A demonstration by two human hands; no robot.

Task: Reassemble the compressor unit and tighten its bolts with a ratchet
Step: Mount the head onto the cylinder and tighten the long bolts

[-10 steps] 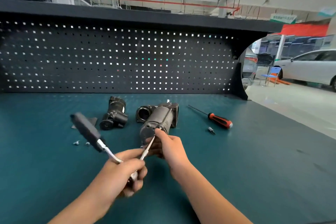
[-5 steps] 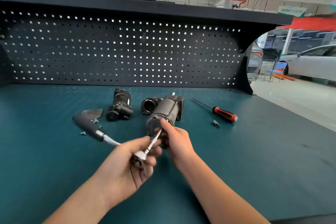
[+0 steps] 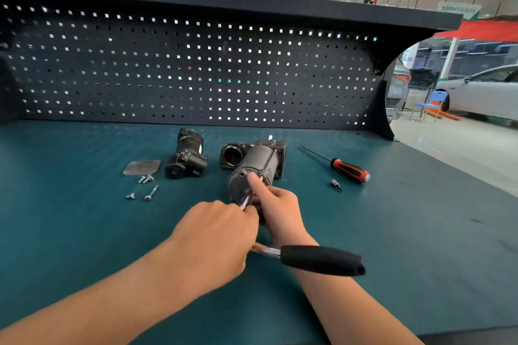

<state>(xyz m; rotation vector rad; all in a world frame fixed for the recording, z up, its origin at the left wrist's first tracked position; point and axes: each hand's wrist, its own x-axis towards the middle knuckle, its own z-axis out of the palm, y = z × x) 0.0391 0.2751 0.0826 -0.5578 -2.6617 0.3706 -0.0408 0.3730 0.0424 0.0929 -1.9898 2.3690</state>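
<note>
On the green table [image 3: 84, 232]: the compressor [image 3: 258, 159] lies on its side, near the middle.
Left hand [image 3: 213, 238]: fingers curled round the head of the ratchet [image 3: 322, 260]; its black handle points right.
Right hand [image 3: 280, 210]: index finger straight, touching the compressor end; other fingers curled, I cannot tell on what.
Left of the compressor: loose bolts [image 3: 145, 187].

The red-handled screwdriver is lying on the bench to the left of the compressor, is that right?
Not quite. The head view shows the red-handled screwdriver lying on the bench to the right of the compressor, not the left.
</note>
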